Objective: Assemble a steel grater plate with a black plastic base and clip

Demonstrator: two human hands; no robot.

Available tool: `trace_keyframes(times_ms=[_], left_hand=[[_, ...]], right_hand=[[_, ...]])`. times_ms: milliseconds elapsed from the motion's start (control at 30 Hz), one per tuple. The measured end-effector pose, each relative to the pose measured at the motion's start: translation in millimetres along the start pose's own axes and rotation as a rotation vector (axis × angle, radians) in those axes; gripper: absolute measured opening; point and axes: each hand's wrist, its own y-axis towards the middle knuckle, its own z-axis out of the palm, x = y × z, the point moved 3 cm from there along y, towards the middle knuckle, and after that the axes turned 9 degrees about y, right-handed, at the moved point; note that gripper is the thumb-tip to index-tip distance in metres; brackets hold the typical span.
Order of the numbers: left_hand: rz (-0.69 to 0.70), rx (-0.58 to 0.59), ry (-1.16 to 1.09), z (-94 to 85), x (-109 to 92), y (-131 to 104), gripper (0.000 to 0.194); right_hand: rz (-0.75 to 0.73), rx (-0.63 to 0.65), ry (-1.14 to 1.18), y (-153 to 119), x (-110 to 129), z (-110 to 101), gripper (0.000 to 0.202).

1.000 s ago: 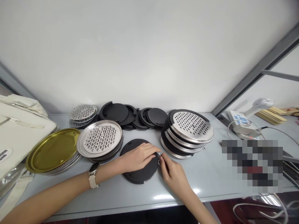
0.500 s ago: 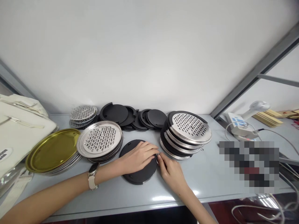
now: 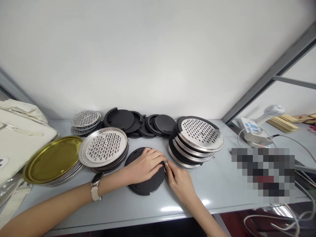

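Note:
A round black plastic disc lies on the grey table in front of me. My left hand rests flat across its upper right part, fingers stretched toward the right edge. At that edge my right hand pinches a small metal wire clip, its thumb and forefinger largely covering it. To the right stands a stack of black discs and metal grater plates. Left of the disc, a silver grater plate tops another pile.
A gold round tray tops a stack at the left, beside a white bag. Black discs and small grater plates line the wall. On the right are a white scanner, cables and a blurred-out patch.
Both hands stay at the disc's right edge with almost no movement. The whole view has shifted very slightly.

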Motion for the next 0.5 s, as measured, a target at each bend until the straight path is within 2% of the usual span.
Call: trace_keyframes(times_ms=[500], left_hand=[[0.018,-0.019,-0.031,2.1,1.7,-0.4,0.032]], right_hand=[[-0.01,-0.021,-0.071,-1.2,1.1,0.7,0.027]])
